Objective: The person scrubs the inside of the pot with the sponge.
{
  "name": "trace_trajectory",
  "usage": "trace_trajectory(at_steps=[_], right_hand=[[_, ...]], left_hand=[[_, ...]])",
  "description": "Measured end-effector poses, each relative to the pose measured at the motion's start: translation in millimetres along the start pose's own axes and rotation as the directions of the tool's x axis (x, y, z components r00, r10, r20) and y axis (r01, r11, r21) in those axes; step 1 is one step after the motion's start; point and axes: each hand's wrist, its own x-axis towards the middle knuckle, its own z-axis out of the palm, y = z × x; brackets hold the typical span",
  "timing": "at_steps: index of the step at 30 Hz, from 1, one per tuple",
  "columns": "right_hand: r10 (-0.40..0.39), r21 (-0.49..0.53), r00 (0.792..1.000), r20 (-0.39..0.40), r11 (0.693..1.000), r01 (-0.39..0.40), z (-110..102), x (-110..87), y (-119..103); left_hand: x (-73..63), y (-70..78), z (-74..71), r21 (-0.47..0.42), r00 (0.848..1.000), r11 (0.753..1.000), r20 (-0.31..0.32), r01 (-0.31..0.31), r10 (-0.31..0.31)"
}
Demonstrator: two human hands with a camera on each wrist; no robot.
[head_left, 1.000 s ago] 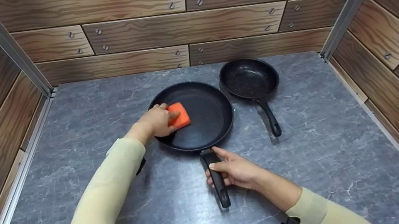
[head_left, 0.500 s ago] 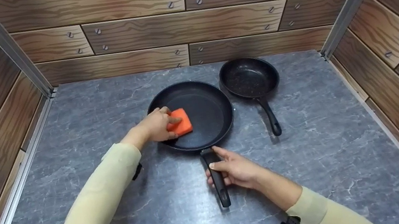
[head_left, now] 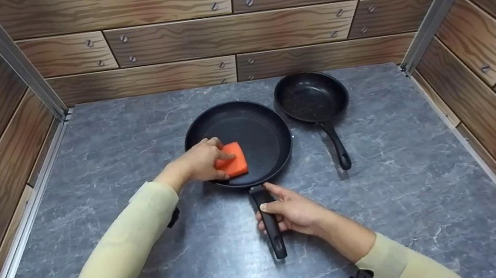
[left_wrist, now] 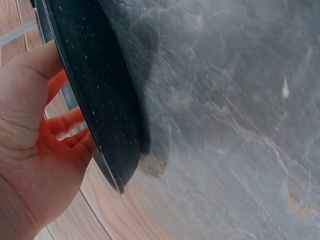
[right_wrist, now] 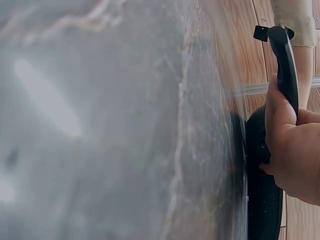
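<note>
A large black frying pan (head_left: 257, 133) rests on the table, its handle (head_left: 273, 232) toward the person. My left hand (head_left: 202, 160) reaches over the pan's left rim and grips an orange sponge (head_left: 234, 160) against the lower left of the pan's inside. In the left wrist view the pan's speckled outer wall (left_wrist: 100, 85) covers the fingertips and most of the sponge (left_wrist: 56, 86). My right hand (head_left: 294, 210) holds the handle near the pan, thumb on top, forefinger stretched toward the rim. The right wrist view shows that hand (right_wrist: 295, 150) around the handle (right_wrist: 286, 65).
A smaller black frying pan (head_left: 310, 96) stands close to the large one at the back right, handle toward the person. The grey marbled table (head_left: 120, 128) is bounded by wood-patterned walls (head_left: 233, 34) at the back and both sides.
My left hand has moved the sponge toward the person and slightly right along the pan's inside. The right hand and both pans have stayed in place.
</note>
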Motion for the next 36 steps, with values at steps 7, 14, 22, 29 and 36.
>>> trace_trajectory(at_steps=[7, 14, 22, 29, 36], right_hand=[[0.001, -0.005, 1.0, 0.006, 1.0, -0.001, -0.1, 0.9, 1.9], [0.008, 0.004, 1.0, 0.007, 1.0, -0.008, -0.2, 1.1, 1.7], [0.014, 0.007, 1.0, 0.008, 1.0, -0.014, 0.2, 0.3, 0.4], [0.008, 0.008, 1.0, 0.024, 1.0, -0.008, 0.4, 0.4, -0.9], [0.01, 0.003, 1.0, 0.017, 1.0, -0.01, -0.3, 0.9, -0.2]], left_hand=[[4.3, 13.0, 3.4, 0.015, 0.999, 0.999, -0.004, -0.047, 0.047], [12.6, 24.5, 8.9, 0.031, 0.997, 0.997, -0.002, -0.072, 0.072], [23.2, 33.6, 13.9, 0.061, 0.996, 0.994, -0.013, -0.089, 0.09], [33.6, 37.7, 17.2, 0.069, 0.995, 0.993, -0.029, -0.093, 0.095], [46.3, 42.4, 19.2, 0.067, 0.995, 0.994, -0.044, -0.082, 0.085]])
